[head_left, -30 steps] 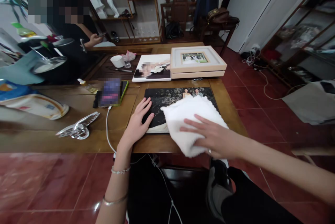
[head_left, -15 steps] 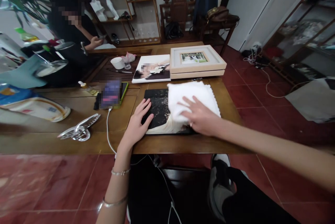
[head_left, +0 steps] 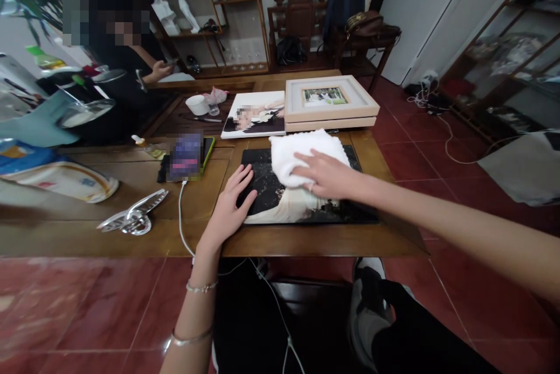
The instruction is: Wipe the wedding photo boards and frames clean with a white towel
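Observation:
A dark photo panel [head_left: 280,202] lies flat on the wooden table [head_left: 205,199] in front of me. My left hand [head_left: 230,206] rests open and flat on the panel's near left corner. My right hand [head_left: 326,175] lies palm down with fingers stretched out on a white cloth [head_left: 297,149], pressing it onto the far middle of the panel. The cloth hides part of the picture beneath it.
Behind the panel lie a second photo print [head_left: 256,114] and stacked light wooden frames [head_left: 330,102]. A phone [head_left: 186,157] with a white cable, a silver hair clip [head_left: 131,216], a white cup [head_left: 196,104] and a dish [head_left: 61,181] sit to the left. Another person [head_left: 118,59] sits at the far left.
My right hand has slid the white cloth from the panel's near right corner away from me to its far middle. The left hand has stayed in place.

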Demonstrator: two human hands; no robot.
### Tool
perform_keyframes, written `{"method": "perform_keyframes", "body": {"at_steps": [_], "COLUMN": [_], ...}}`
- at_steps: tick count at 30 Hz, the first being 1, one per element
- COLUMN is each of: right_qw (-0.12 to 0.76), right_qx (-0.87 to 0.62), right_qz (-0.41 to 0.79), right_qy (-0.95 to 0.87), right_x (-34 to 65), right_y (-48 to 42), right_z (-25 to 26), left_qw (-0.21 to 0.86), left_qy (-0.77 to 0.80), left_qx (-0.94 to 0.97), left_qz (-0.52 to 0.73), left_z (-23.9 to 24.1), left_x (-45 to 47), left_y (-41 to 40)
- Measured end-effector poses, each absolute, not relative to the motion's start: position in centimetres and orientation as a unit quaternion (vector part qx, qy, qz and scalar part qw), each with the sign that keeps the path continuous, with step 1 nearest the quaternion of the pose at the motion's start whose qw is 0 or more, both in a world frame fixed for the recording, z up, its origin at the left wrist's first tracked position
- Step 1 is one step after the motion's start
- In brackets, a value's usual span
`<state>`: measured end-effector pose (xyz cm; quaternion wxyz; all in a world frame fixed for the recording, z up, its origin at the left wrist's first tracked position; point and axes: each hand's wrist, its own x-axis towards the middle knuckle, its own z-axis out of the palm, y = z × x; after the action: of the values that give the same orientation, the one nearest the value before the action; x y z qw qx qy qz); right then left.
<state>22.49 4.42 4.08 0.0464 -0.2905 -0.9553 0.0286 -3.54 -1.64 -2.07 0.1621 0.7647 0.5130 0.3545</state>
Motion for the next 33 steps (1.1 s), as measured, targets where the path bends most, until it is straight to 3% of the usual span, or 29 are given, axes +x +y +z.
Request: {"method": "perform_keyframes", "body": {"at_steps": [5, 16, 27, 33], "right_qw": [0.070, 0.029, 0.029, 0.029], "right_qx": [-0.331, -0.240, -0.316, -0.287], "right_qz": [0.010, 0.141, 0.070, 0.092], "right_qy": [-0.941, -0.960, -0.946, -0.953], "right_x": [22.1, 20.8, 18.2, 18.0], "right_y": [7.0, -7.4, 6.6, 1.4], "right_z": [3.4, 4.8, 4.2, 4.1], "left_qw": [0.172, 0.173, 0.176, 0.178], "left_qy": [0.516, 0.516, 0.518, 0.515], "left_qx": [0.759, 0.760, 0.755, 0.756], "left_qz": [0.357, 0.355, 0.361, 0.362], "left_z": [-1.9, -2.1, -2.1, -2.1], "left_x": [-3.5, -3.6, -3.6, -3.6], "left_y": [-1.7, -1.7, -1.7, -1.6]}}
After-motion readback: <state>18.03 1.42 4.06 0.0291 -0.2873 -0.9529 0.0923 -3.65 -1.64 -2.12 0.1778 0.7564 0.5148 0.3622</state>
